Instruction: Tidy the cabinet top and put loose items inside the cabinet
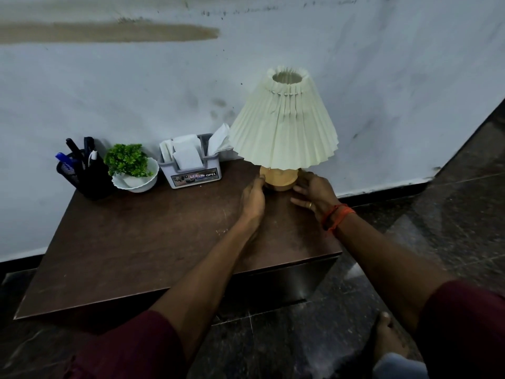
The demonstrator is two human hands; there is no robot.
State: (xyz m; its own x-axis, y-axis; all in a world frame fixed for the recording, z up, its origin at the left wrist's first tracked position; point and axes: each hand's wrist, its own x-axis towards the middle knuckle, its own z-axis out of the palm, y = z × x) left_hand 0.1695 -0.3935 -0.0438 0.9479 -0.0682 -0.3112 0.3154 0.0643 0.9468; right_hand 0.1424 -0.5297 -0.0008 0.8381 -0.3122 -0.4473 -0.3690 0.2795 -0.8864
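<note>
A table lamp (282,124) with a cream pleated shade and a round wooden base (278,179) stands upright at the back right of the dark brown cabinet top (153,236). My left hand (253,198) touches the base's left side with its fingers curled against it. My right hand (314,195) cups the base's right side; it wears a ring and an orange wrist thread. Along the wall to the left stand a grey plastic organiser (191,165) with white papers, a white bowl (136,179) holding a small green plant, and a black mesh pen holder (84,170).
The cabinet stands against a stained white wall (136,91). Its front edge and right corner (338,253) drop to a dark polished stone floor (437,214). My bare foot (388,340) rests on the floor at the lower right.
</note>
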